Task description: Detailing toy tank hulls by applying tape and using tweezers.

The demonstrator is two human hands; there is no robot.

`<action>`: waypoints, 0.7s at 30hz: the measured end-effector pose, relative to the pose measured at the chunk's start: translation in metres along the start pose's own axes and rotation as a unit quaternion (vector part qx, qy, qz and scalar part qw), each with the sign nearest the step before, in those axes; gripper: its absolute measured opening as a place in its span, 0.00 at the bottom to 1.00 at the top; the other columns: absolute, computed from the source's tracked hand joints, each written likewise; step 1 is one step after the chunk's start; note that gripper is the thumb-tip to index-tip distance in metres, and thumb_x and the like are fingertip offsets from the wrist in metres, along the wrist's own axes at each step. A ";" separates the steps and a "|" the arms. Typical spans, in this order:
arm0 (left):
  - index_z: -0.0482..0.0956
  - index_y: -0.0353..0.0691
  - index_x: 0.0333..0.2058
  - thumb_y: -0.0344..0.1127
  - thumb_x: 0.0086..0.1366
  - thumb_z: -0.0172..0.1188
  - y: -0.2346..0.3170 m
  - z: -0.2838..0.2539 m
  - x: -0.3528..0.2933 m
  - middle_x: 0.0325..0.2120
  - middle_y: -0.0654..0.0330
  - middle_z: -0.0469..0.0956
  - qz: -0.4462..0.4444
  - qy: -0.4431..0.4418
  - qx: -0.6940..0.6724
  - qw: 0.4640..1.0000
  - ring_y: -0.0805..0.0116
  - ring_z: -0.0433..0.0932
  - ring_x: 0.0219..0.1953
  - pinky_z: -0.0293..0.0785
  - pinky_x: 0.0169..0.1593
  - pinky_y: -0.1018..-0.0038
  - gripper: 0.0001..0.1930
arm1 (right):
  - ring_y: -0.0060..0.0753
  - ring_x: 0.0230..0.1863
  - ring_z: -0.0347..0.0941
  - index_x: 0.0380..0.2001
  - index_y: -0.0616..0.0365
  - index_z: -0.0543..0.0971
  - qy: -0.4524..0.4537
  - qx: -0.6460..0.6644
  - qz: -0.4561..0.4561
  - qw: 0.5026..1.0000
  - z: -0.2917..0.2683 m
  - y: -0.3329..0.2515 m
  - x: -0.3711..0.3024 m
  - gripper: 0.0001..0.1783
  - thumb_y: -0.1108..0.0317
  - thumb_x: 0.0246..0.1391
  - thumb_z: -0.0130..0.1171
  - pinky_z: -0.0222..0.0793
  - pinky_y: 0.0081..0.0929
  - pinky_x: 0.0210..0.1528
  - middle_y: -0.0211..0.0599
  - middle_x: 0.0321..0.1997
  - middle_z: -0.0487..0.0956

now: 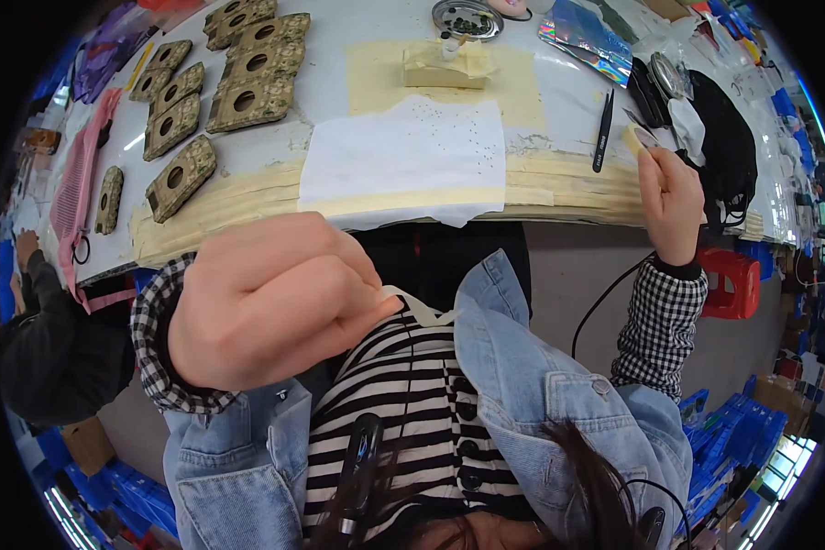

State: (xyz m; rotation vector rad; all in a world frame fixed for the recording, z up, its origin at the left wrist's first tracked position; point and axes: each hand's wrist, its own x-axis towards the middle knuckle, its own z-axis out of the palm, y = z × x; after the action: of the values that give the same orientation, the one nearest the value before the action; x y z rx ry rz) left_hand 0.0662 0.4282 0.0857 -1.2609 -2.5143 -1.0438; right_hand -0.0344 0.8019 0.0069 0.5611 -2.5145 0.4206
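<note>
Close to the camera, my left hand (270, 302) is closed, its fingers pinching a short pale strip that looks like masking tape (422, 313). My right hand (674, 197) is at the table's right front edge, thumb and fingers closed on a roll of masking tape (634, 139). Left of that hand lie black tweezers (604, 133). A white cloth (376, 151) with tiny specks scattered on its right half lies at the table's front middle. Behind it stands a small tape-covered block (445, 73) with a little bottle on it.
Camouflage pouches with round holes (252, 99) lie in groups at the left, beside a pink mesh strap (78, 188). At the back are a round metal dish (467, 18) and a shiny holographic bag (585, 41). A black bag (724, 137) lies far right; a red stool (733, 282) stands below.
</note>
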 end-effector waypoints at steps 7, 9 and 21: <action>0.73 0.40 0.20 0.24 0.46 0.71 -0.011 -0.035 0.009 0.19 0.63 0.76 -0.114 -0.058 -0.023 0.992 0.70 0.76 0.23 0.68 0.25 0.78 0.12 | 0.43 0.37 0.72 0.44 0.58 0.78 0.054 0.044 -0.113 0.991 0.001 -0.049 -0.007 0.20 0.66 0.46 0.65 0.67 0.33 0.39 0.41 0.38 0.76; 0.72 0.39 0.18 0.23 0.46 0.70 -0.018 -0.040 0.014 0.20 0.63 0.75 -0.128 -0.056 -0.034 0.990 0.72 0.75 0.23 0.66 0.26 0.79 0.12 | 0.43 0.41 0.72 0.46 0.59 0.77 0.005 0.196 -0.184 0.963 0.003 -0.088 -0.009 0.24 0.64 0.43 0.67 0.69 0.35 0.40 0.43 0.42 0.76; 0.70 0.38 0.23 0.27 0.53 0.67 -0.036 -0.075 0.044 0.21 0.68 0.71 -0.185 -0.189 -0.069 0.962 0.82 0.70 0.24 0.66 0.27 0.84 0.11 | 0.36 0.31 0.73 0.33 0.59 0.76 -0.029 0.470 -0.281 0.836 0.072 -0.179 -0.017 0.12 0.77 0.39 0.61 0.69 0.28 0.32 0.34 0.30 0.76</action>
State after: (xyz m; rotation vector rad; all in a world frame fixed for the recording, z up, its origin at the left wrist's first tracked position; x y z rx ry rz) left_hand -0.0020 0.3945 0.1412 -1.1403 -3.1091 -1.1612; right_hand 0.0318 0.6234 -0.0288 1.6265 -1.8885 1.4081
